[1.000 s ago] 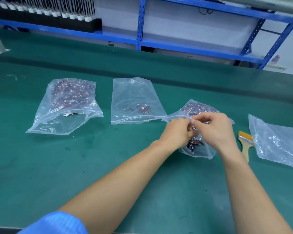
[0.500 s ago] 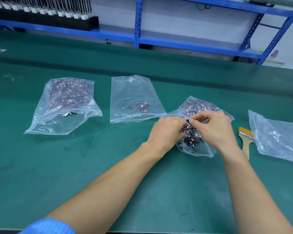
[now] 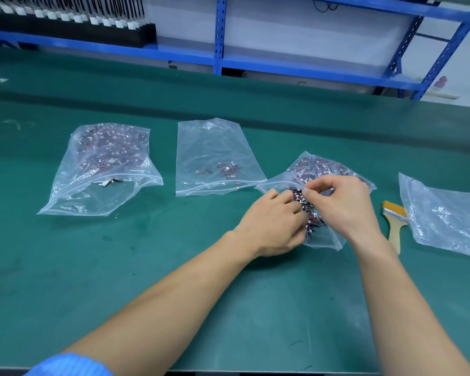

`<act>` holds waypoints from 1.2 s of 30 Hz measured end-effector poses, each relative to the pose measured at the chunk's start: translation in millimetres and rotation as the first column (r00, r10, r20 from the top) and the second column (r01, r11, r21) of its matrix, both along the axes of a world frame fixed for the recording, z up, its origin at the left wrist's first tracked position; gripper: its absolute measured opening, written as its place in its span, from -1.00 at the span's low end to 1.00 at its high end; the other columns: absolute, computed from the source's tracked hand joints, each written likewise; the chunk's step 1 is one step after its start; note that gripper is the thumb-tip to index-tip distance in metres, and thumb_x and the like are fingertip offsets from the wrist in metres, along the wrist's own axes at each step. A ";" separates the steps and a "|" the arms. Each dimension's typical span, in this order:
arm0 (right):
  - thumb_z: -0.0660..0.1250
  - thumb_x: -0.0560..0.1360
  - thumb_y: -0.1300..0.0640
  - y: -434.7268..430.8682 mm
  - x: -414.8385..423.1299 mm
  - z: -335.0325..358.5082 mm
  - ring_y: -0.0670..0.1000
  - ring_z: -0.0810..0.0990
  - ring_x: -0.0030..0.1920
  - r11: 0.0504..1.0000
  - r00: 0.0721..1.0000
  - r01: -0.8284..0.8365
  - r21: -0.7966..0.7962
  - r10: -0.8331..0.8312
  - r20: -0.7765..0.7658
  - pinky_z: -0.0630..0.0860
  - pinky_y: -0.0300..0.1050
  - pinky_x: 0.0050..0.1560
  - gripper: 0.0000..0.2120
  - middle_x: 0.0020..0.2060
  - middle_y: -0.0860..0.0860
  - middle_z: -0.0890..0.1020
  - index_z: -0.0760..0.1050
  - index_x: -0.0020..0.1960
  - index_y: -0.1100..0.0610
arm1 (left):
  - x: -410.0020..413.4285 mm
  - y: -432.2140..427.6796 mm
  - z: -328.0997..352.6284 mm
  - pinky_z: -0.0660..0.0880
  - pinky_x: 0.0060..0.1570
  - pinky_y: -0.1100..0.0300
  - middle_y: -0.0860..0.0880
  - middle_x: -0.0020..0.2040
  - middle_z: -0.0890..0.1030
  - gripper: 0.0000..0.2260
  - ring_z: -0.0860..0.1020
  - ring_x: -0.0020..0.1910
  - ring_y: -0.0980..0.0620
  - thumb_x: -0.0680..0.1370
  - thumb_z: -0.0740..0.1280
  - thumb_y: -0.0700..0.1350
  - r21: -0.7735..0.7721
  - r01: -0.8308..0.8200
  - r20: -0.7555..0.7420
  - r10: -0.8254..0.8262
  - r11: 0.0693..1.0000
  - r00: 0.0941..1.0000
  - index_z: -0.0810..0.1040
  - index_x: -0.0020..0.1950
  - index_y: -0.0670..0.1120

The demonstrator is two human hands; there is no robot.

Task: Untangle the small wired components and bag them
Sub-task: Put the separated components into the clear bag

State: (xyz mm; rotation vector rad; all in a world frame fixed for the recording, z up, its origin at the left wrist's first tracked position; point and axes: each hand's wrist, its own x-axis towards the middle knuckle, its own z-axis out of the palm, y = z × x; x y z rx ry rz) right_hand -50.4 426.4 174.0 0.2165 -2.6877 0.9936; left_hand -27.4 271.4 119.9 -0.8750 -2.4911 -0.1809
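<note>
— While the left hand (image 3: 274, 221) curls its fingers into the tangle of wired components (image 3: 310, 213), what is the right hand (image 3: 342, 204) doing?

— Its thumb and forefinger pinch a piece at the far top of the same tangle, the other fingers loosely bent. Both hands have hold of it, and it sits between them, over the open bag (image 3: 327, 241) lying under the hands.

— Where would a freed piece go?

— Most likely the middle bag (image 3: 209, 147), which holds only a few loose pieces. It lies left of the hands and slightly farther off, its near right corner just beside the left hand. Its long axis runs near to far, and its mouth looks to be at the near edge, facing the person. The left hand is the nearer one, so I judge a short carry leftward would serve.

— And beyond that?

— Farther left lies a fuller bag (image 3: 101, 164). To the right are a brush (image 3: 394, 221) and another bag (image 3: 445, 218), all on the green mat (image 3: 147, 267).
</note>
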 end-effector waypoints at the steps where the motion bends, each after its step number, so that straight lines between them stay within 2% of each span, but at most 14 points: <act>1: 0.46 0.45 0.05 -0.7 0.1 0.3 -0.24 0.62 -0.14 1.000 1.000 0.000 -0.001 0.000 0.002 0.54 -0.17 -0.06 -0.87 -0.27 -0.25 0.67 0.62 -0.24 -0.15 | -0.5 1.9 -2.6 0.31 -0.02 0.08 0.01 -0.12 0.57 -0.73 0.46 -0.01 -0.06 0.59 0.15 0.06 -0.016 -0.011 0.023 0.012 1.000 1.000 0.58 -0.08 -0.04; 4: 0.46 0.45 0.05 0.0 -0.1 1.9 -0.24 0.62 -0.16 1.000 1.000 0.007 -0.010 -0.007 0.003 0.54 -0.20 -0.09 -0.84 -0.29 -0.26 0.67 0.61 -0.27 -0.17 | -2.8 2.2 -11.9 0.24 0.36 0.06 0.00 0.24 0.56 -0.62 0.44 0.28 -0.05 0.62 0.16 0.14 -0.030 0.001 0.111 0.002 1.000 0.994 0.56 0.28 -0.03; 6: 0.46 0.44 0.05 1.8 0.0 3.4 -0.22 0.63 -0.17 1.000 1.000 0.016 -0.015 -0.016 0.002 0.55 -0.18 -0.10 -0.84 -0.30 -0.27 0.67 0.62 -0.27 -0.17 | -0.5 -0.8 -12.9 0.13 0.50 0.02 -0.04 0.39 0.50 -0.57 0.39 0.40 -0.06 0.61 0.23 0.12 0.030 0.028 0.151 -0.032 0.999 0.988 0.50 0.39 -0.08; 10: 0.46 0.44 0.04 2.4 1.2 3.7 -0.20 0.63 -0.17 1.000 1.000 0.026 -0.002 -0.026 0.000 0.56 -0.14 -0.07 -0.86 -0.30 -0.27 0.66 0.62 -0.26 -0.17 | 3.1 -7.0 -13.2 0.36 0.25 0.04 -0.05 0.09 0.57 -0.74 0.50 0.11 -0.10 0.57 0.31 0.07 0.147 0.006 0.109 -0.022 0.989 0.994 0.59 0.07 -0.10; 12: 0.47 0.44 0.04 1.2 2.5 3.5 -0.21 0.63 -0.15 1.000 1.000 0.028 0.006 -0.028 -0.006 0.57 -0.13 -0.02 -0.87 -0.29 -0.26 0.67 0.62 -0.25 -0.16 | 3.2 -8.3 -14.7 0.30 0.33 0.05 -0.01 0.00 0.57 -0.75 0.48 0.10 -0.08 0.58 0.28 0.11 0.054 -0.011 0.112 0.005 0.998 0.994 0.60 0.00 -0.05; 14: 0.46 0.45 0.04 0.2 3.8 3.6 -0.20 0.63 -0.13 0.999 1.000 0.031 0.008 -0.031 -0.002 0.58 -0.09 0.02 -0.89 -0.28 -0.25 0.67 0.64 -0.23 -0.14 | 4.0 -8.5 -18.8 0.05 0.53 -0.04 0.04 0.17 0.56 -0.69 0.42 0.29 -0.03 0.58 0.25 0.15 -0.041 -0.013 0.151 0.019 0.999 0.988 0.61 0.19 0.01; 17: 0.45 0.44 0.04 -0.5 4.6 5.1 -0.17 0.64 -0.14 0.999 0.999 0.037 0.033 -0.038 0.010 0.61 -0.04 0.00 -0.88 -0.29 -0.26 0.67 0.64 -0.25 -0.15 | 6.7 -13.2 -20.5 -0.13 0.56 -0.12 0.05 0.47 0.40 -0.52 0.24 0.50 0.01 0.58 0.26 0.12 -0.038 -0.003 0.174 0.010 0.999 0.985 0.42 0.48 0.01; 21: 0.51 0.40 -0.06 -1.0 5.9 6.1 -0.14 0.65 -0.16 0.997 0.999 0.030 0.066 -0.032 0.037 0.60 -0.06 -0.04 -0.92 -0.29 -0.26 0.66 0.64 -0.24 -0.14 | 9.6 -31.8 -12.2 0.12 0.53 -0.04 0.01 0.37 0.51 -0.63 0.39 0.40 -0.03 0.55 0.34 -0.01 0.129 0.043 0.123 -0.059 0.991 0.991 0.56 0.34 -0.03; 23: 0.52 0.34 -0.23 -4.5 8.1 6.4 -0.19 0.63 -0.15 0.998 0.999 0.043 0.036 -0.044 0.025 0.54 -0.13 -0.07 -0.78 -0.25 -0.25 0.66 0.65 -0.17 -0.11 | 12.1 -49.0 -10.3 0.35 0.34 -0.01 0.02 0.24 0.58 -0.75 0.48 0.25 -0.04 0.54 0.36 -0.06 0.200 0.033 0.134 -0.061 0.979 0.989 0.63 0.20 -0.05; 26: 0.41 0.39 -0.36 -16.9 12.9 9.3 -0.19 0.59 -0.11 0.996 0.994 0.068 -0.062 -0.073 -0.081 0.50 -0.11 -0.02 -0.64 -0.15 -0.21 0.67 0.64 -0.10 -0.08 | 15.9 -76.0 -11.9 0.44 0.09 0.03 0.05 0.08 0.62 -0.86 0.52 0.08 -0.03 0.55 0.36 -0.08 0.248 -0.048 0.179 0.003 0.968 0.984 0.64 0.08 -0.04; 28: 0.36 0.48 -0.25 -32.7 17.1 10.3 -0.19 0.55 -0.19 0.994 0.982 0.007 -0.108 -0.027 -0.189 0.50 -0.13 -0.03 -0.72 -0.16 -0.20 0.65 0.64 -0.11 -0.04 | 17.1 -91.2 -13.9 0.43 0.11 0.07 0.08 0.06 0.62 -0.86 0.51 0.08 0.00 0.57 0.34 -0.06 0.260 -0.124 0.224 0.065 0.958 0.972 0.64 0.08 -0.02; 31: 0.35 0.53 -0.04 -71.5 22.9 2.7 -0.19 0.51 -0.26 0.981 0.948 -0.174 -0.091 0.141 -0.285 0.37 -0.37 -0.13 -0.84 -0.25 -0.24 0.56 0.63 -0.12 0.00 | 16.1 -109.9 -18.4 0.42 0.17 0.08 0.09 0.08 0.61 -0.84 0.49 0.12 0.01 0.57 0.33 -0.03 0.289 -0.270 0.300 0.181 0.918 0.937 0.62 0.11 -0.01; 33: 0.33 0.55 0.09 -98.9 21.4 -11.2 -0.18 0.49 -0.21 0.956 0.928 -0.290 -0.051 0.268 -0.259 0.34 -0.41 -0.10 -0.88 -0.24 -0.22 0.53 0.63 -0.10 0.07 | 14.8 -119.0 -21.3 0.41 0.21 0.11 0.10 0.14 0.59 -0.79 0.48 0.19 0.02 0.57 0.33 -0.01 0.298 -0.372 0.343 0.265 0.879 0.901 0.60 0.17 0.01; 36: 0.31 0.53 0.25 -126.5 7.3 -38.4 0.04 0.48 0.07 0.934 0.933 -0.345 0.093 0.352 -0.078 0.34 -0.19 0.19 -0.87 0.00 0.01 0.58 0.63 0.00 0.17 | 13.7 -127.0 -24.6 0.37 0.26 0.14 0.11 0.27 0.55 -0.68 0.42 0.30 0.04 0.57 0.31 0.04 0.270 -0.469 0.376 0.356 0.841 0.856 0.56 0.31 0.02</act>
